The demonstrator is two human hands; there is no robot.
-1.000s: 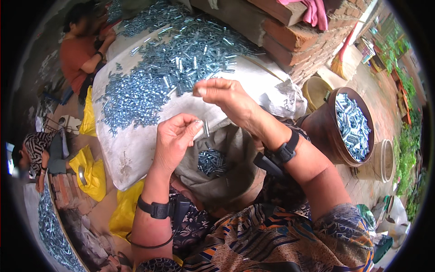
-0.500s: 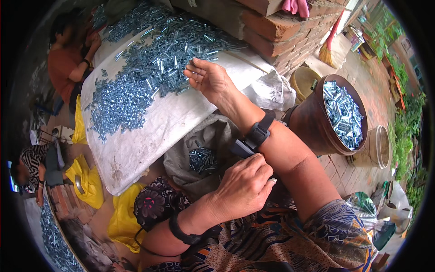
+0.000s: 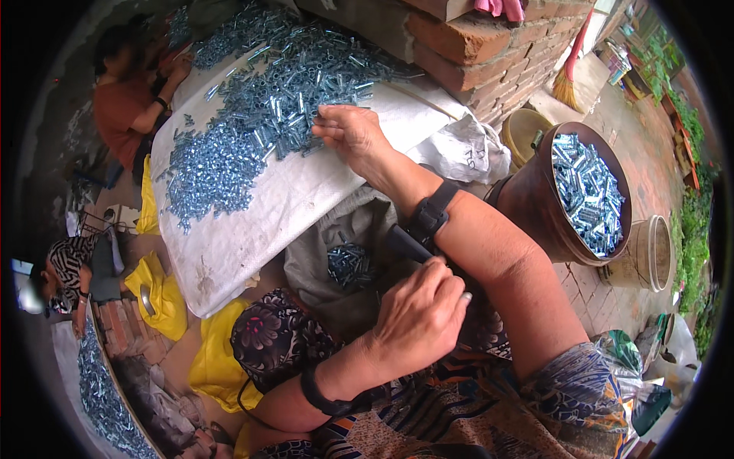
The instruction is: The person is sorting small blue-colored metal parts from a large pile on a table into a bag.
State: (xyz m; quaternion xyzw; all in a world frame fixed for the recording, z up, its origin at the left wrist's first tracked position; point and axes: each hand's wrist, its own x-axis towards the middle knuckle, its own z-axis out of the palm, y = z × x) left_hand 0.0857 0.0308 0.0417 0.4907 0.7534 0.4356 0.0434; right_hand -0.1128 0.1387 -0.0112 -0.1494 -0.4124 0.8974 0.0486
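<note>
My right hand (image 3: 353, 136) is held palm toward me over the edge of the metal pile, fingers loosely bent and apart, with nothing seen in them. A black wrist strap (image 3: 433, 214) with a small dark block circles my right wrist. My left hand (image 3: 425, 312) is closed below it, pinching a dark flat strap end (image 3: 408, 243) that stands away from the wrist. Short shiny metal tubes (image 3: 298, 92) and smaller metal pieces (image 3: 214, 164) lie heaped on a white woven sheet (image 3: 229, 264).
Beneath my hands a grey sack (image 3: 310, 260) holds metal pieces. A brown bucket (image 3: 527, 195) of tubes stands at right, near a pale bucket (image 3: 641, 256). A brick pillar (image 3: 466, 53) rises behind. Two people (image 3: 122, 107) work at left, near yellow bags (image 3: 157, 294).
The dark strap end now sticks out farther from my right wrist, in my left hand's pinch. My right hand has turned slightly. The whole view has shifted a little.
</note>
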